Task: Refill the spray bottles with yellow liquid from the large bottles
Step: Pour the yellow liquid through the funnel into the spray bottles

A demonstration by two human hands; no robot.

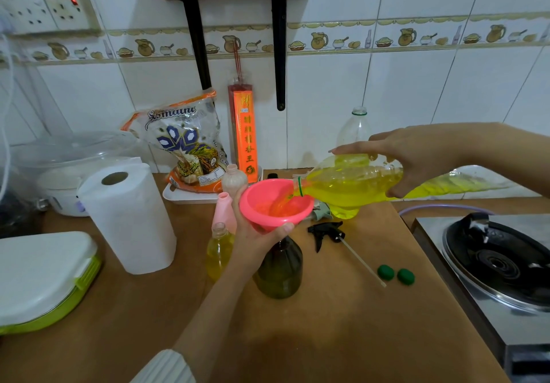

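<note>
My right hand (416, 159) grips a large clear bottle (351, 186) of yellow liquid, tipped on its side with its mouth over a pink funnel (275, 204). Yellow liquid runs into the funnel. My left hand (256, 239) holds the funnel by its lower part, seated in the neck of a dark spray bottle (279, 272) standing on the counter. Left of it stands a small clear bottle (218, 251) holding yellow liquid, with a pink bottle (223, 210) and a pale bottle (233, 178) behind. A black spray head (326, 232) with its dip tube lies to the right.
Two green caps (395, 274) lie on the brown counter (312, 323). An empty clear bottle (354, 128) stands at the wall. A paper towel roll (128, 218), a rice bag (184, 144), a white-green box (41, 278) sit left; a gas stove (500, 263) sits right.
</note>
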